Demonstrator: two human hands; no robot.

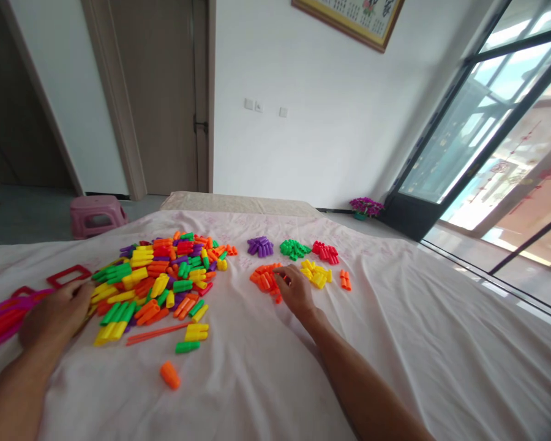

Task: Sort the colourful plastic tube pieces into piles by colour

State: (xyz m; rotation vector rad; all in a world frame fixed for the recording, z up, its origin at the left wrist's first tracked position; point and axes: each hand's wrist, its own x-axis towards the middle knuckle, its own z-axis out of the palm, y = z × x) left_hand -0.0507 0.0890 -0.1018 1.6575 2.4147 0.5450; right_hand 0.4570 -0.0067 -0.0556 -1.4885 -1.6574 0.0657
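My left hand (pixel 57 312) is closed at the left edge of a mixed pile of plastic tube-shaped pieces (pixel 160 278) in yellow, orange, green, red and purple. Its curled fingers hide whatever they may grip. My right hand (pixel 296 288) reaches over a small heap of orange tubes (pixel 264 278), fingers bent inward and partly covering it; what is between them does not show clearly. Just right of that hand lie yellow tubes (pixel 318 274). Behind are separate heaps of purple tubes (pixel 260 246), green tubes (pixel 294 248) and red tubes (pixel 326 252).
A pale wrinkled cloth (pixel 257 380) covers the surface. Red frames (pixel 68 275) and a magenta plastic item (pixel 4 321) lie at the left. A lone orange tube (pixel 169 375) is near the front; two orange tubes (pixel 345 280) sit at the right. A pink stool (pixel 96 215) stands beyond.
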